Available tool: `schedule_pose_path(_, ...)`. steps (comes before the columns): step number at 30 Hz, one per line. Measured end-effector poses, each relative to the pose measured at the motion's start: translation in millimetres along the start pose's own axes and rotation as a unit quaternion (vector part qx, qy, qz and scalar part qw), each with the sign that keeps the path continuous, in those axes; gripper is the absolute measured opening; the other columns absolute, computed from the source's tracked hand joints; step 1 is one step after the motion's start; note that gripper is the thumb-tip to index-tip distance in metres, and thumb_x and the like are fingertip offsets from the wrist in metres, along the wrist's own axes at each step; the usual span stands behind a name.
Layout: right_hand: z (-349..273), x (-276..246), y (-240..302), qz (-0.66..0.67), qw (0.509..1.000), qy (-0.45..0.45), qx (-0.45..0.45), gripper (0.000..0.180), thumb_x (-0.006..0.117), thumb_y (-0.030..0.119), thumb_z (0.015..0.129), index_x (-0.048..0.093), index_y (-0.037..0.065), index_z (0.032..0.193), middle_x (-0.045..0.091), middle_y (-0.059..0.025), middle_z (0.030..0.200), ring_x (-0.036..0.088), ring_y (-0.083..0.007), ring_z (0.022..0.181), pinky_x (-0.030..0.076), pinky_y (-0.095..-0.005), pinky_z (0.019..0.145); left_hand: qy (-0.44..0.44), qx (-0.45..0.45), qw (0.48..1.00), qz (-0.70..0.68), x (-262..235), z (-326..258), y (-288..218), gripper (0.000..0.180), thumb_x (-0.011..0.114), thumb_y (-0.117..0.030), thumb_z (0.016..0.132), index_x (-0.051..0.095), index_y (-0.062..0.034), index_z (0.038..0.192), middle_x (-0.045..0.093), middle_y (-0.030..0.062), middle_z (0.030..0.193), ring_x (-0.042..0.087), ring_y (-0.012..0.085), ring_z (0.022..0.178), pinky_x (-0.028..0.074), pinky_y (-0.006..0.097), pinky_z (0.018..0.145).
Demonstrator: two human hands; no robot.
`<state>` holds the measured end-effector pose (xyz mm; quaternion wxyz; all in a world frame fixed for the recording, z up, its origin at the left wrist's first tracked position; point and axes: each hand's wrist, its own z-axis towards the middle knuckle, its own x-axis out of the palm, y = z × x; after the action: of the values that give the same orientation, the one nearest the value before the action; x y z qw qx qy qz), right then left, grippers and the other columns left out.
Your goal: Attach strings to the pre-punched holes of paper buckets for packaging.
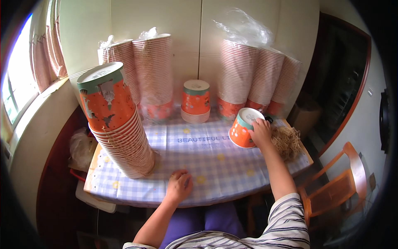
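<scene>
My right hand (261, 132) reaches to the right side of the table, its fingers over the rim of the base and side of an upside-down paper bucket (239, 132). This bucket is orange with a green band and a white base. My left hand (179, 186) rests on the checked tablecloth near the front edge, fingers curled in, with nothing visible in it. To its left a tall leaning stack of nested orange paper buckets (118, 124) stands upside down. A short stack of the same buckets (196, 101) sits at the back middle.
Plastic-wrapped bucket stacks stand along the wall, at back left (153, 70) and back right (238, 74). Pale shredded packing straw (287, 143) lies beyond my right hand. A wooden chair (338, 186) stands to the right of the table (166, 203), and a curtained window is left.
</scene>
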<state>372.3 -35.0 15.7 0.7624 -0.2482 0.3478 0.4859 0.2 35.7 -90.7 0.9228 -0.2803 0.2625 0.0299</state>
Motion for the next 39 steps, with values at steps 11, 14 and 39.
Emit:
schedule_pose_path(11, -22, 21, 10, 0.835, 0.47, -0.019, 0.286, 0.019, 0.062, 0.021, 0.09, 0.061, 0.006, 0.101, 0.066, -0.0033, 0.095, 0.062, -0.0129, 0.082, 0.052, -0.0289, 0.076, 0.003, -0.003, 1.0, -0.011, -4, 8, -6, 0.016, 0.068, -0.006, 0.071, 0.065, -0.0057, 0.087, 0.063, 0.0126, 0.097, 0.06, 0.0332, 0.09, 0.049, 0.041, 0.077)
schedule_pose_path(14, -55, 79, 28, 0.878, 0.28, 0.087, 0.38, 0.027, 0.053, 0.019, 0.095, 0.058, 0.003, 0.116, 0.065, -0.0094, 0.108, 0.063, -0.0203, 0.096, 0.053, -0.035, 0.084, -0.014, -0.034, 0.998, -0.05, -4, 12, 1, 0.017, 0.068, -0.008, 0.074, 0.065, -0.0052, 0.09, 0.062, 0.0146, 0.097, 0.06, 0.0339, 0.09, 0.049, 0.04, 0.077)
schedule_pose_path(39, -52, 12, 7, 0.242, 0.958, 0.084, 0.126, 0.014, 0.062, 0.016, 0.081, 0.069, 0.006, 0.087, 0.066, -0.0156, 0.085, 0.063, -0.0319, 0.077, 0.049, -0.0382, 0.068, -0.086, -0.201, 0.919, -0.329, 38, 87, 37, 0.027, 0.048, -0.023, 0.097, 0.066, -0.0021, 0.098, 0.063, 0.0028, 0.083, 0.056, 0.0102, 0.076, 0.042, 0.024, 0.064)
